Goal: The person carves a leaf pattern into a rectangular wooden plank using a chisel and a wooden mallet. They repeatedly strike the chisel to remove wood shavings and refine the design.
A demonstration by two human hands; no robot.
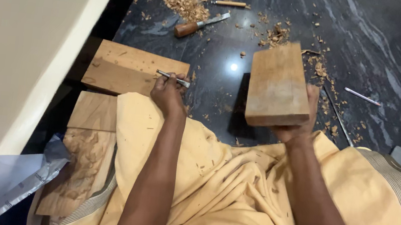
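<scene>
— Right, left hand (168,94)?
— Closed around a thin metal tool (173,78), tip pointing right, just above the flat plank (130,67) on the dark stone floor (379,47).
— And right hand (300,124)?
— Clamped on the near end of a thick wooden block (278,83), lifted off the floor, tilted away.
— Lower left?
— Carved board (81,164) half under the yellow cloth (231,191), crumpled paper (6,181) beside.
— Further out?
— Wooden-handled chisel (200,24) by a pile of wood shavings (188,0), well apart from both hands.
</scene>
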